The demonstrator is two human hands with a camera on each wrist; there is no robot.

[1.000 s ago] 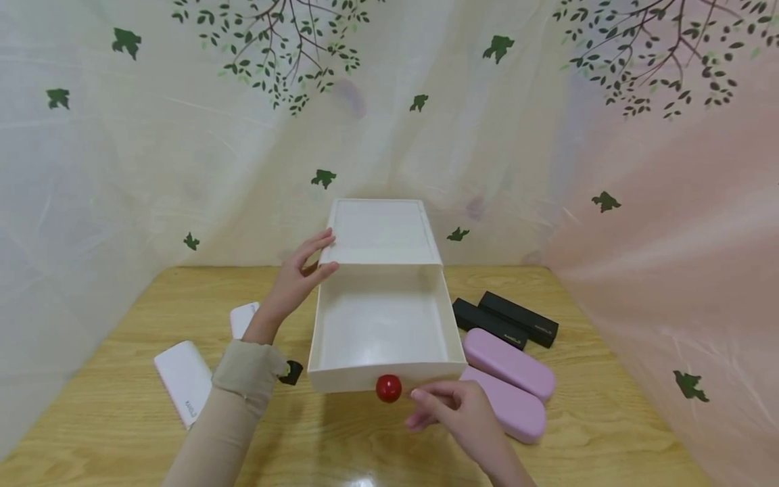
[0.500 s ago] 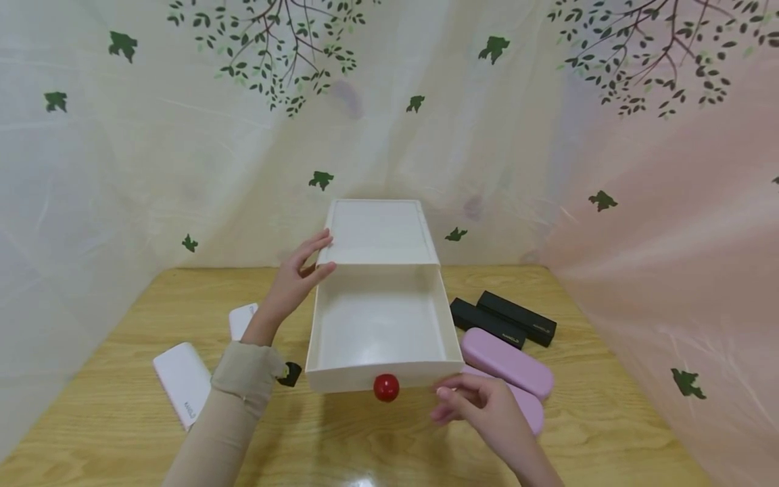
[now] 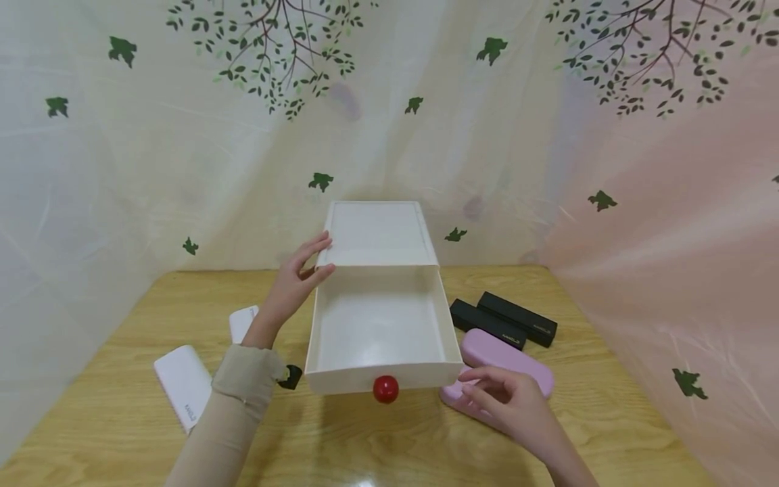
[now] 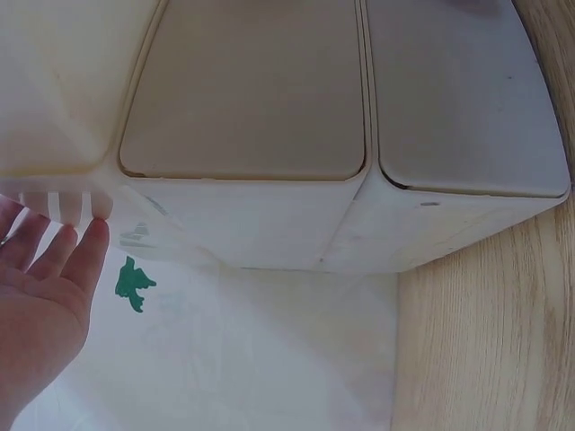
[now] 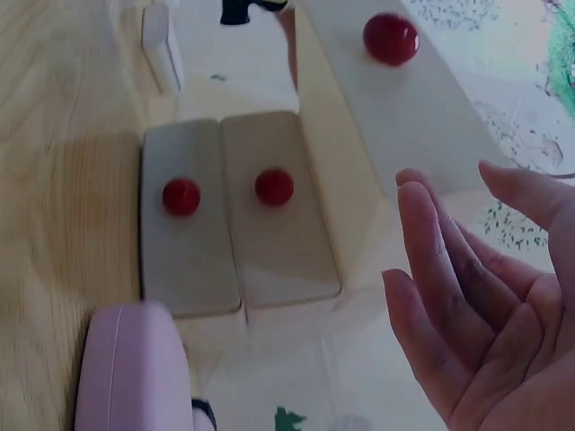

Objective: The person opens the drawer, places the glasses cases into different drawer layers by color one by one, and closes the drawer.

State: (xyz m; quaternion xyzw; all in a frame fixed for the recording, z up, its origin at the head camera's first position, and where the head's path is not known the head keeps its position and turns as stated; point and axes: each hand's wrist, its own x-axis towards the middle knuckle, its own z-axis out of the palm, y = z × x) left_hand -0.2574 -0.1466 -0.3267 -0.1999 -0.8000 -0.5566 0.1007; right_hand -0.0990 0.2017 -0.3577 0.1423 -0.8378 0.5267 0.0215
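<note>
A white drawer unit (image 3: 380,233) stands at the table's middle, its top drawer (image 3: 380,331) pulled out and bare inside. A round red knob (image 3: 386,389) sits on that drawer's front. My left hand (image 3: 292,281) rests at the unit's upper left edge, fingers on top and thumb near the front rim. In the left wrist view its fingers (image 4: 90,247) lie along the unit's side. My right hand (image 3: 517,409) holds nothing, fingers loosely bent, by the drawer's front right corner and over a pink case (image 3: 468,402). Two lower drawers with red knobs (image 5: 274,187) are closed in the right wrist view.
Another pink case (image 3: 508,362) and two black boxes (image 3: 520,318) lie right of the unit. To the left are two white cases (image 3: 184,385), one partly behind my left forearm. A printed curtain (image 3: 389,135) hangs behind the table.
My right hand has moved away from beside the red knob, to the right, past the drawer's corner and over the nearer pink case. The left hand and drawer stay in place.
</note>
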